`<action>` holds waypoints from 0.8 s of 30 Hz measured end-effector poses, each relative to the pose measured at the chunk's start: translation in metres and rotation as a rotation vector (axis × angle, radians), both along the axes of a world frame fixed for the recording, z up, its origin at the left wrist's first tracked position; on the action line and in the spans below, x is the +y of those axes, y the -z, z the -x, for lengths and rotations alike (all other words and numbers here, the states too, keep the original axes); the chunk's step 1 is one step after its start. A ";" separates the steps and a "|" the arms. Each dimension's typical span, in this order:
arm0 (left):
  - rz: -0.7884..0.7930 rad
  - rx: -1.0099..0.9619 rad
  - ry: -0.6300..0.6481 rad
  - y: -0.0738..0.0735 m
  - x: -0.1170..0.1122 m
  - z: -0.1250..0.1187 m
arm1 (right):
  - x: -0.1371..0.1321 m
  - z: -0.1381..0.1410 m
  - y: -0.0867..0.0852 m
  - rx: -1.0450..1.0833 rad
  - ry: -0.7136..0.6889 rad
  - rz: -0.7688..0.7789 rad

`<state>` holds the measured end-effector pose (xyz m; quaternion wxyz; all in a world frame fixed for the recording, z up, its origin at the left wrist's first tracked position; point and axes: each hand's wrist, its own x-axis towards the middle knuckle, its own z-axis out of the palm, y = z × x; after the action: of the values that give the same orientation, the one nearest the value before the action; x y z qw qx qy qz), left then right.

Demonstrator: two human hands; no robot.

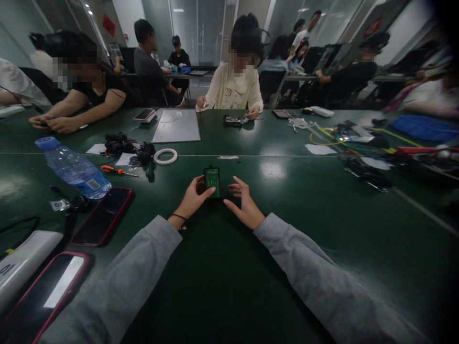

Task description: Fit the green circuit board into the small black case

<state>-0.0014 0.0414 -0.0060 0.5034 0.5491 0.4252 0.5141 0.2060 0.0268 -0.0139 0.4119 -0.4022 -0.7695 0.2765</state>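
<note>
A small green circuit board (212, 179) sits in a black rectangular case (218, 190) above the middle of the dark green table (229, 267). Gripping its left side is my left hand (193, 197), the thumb across the lower face of the board and the other fingers mostly hidden behind it. My right hand (245, 203) is just to the right of the case, apart from it. Its fingers are spread and nothing is in them. Both arms wear grey sleeves, with a dark band on the left wrist.
On the left are a water bottle (77, 169), an orange screwdriver (118, 170), black cable bundles, a tape roll (165, 156) and two phones (103, 217). A whiteboard (177, 125) lies farther back. Cables and a blue tray (423, 128) occupy the right. Several people sit around.
</note>
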 end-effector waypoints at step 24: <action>0.036 0.024 0.173 -0.013 -0.008 -0.004 | -0.001 0.032 -0.005 0.325 0.058 0.313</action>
<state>0.0030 0.0332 0.0066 0.5506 0.5808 0.3913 0.4543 0.1745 0.0254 -0.0091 0.4708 -0.4332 -0.6287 0.4420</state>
